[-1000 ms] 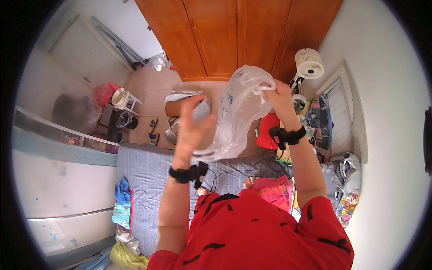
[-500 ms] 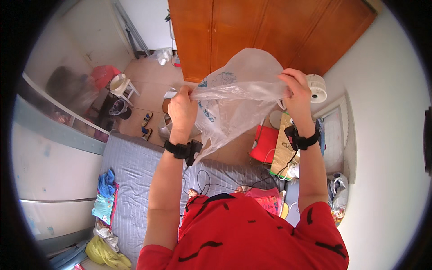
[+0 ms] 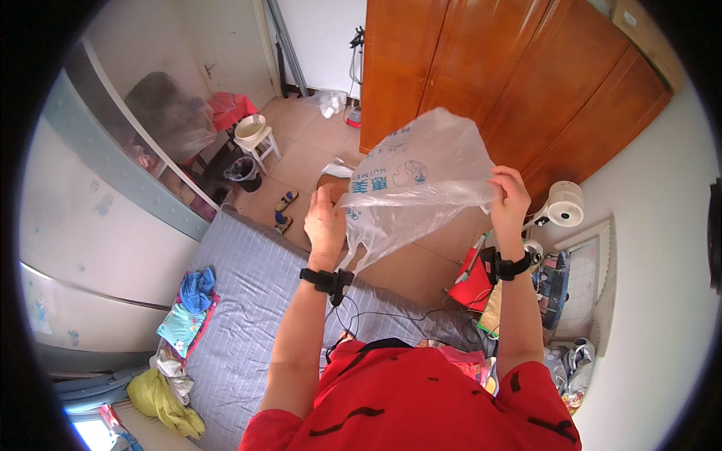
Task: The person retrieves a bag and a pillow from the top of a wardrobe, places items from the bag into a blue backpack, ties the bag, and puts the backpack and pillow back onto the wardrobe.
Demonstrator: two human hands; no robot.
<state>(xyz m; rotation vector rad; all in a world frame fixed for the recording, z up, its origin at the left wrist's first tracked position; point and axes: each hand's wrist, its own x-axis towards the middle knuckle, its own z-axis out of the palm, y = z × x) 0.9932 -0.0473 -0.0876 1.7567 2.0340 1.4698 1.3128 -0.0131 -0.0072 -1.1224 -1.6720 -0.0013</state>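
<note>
A clear plastic bag (image 3: 421, 180) with blue print is stretched in the air in front of me, its body billowing away from me. Pinched at its left edge, the bag hangs from my left hand (image 3: 325, 227), which is closed. My right hand (image 3: 511, 201) grips the opposite edge, fingers closed on the film. A loose tail of the plastic dangles beside my left wrist. Both wrists carry black straps with small devices.
Below lies a bed with a grey striped sheet (image 3: 248, 301) and folded clothes (image 3: 180, 327). Beyond are sandals (image 3: 284, 210), a bin (image 3: 244, 174), a stool with a basin (image 3: 256, 134), and a wooden wardrobe (image 3: 481, 75). A white fan (image 3: 564, 203) stands right. Cables (image 3: 421, 314) cross the bed.
My view has shifted, so the room sits further right and lower. The bag has puffed out and its print faces me more plainly. Both hands keep their hold.
</note>
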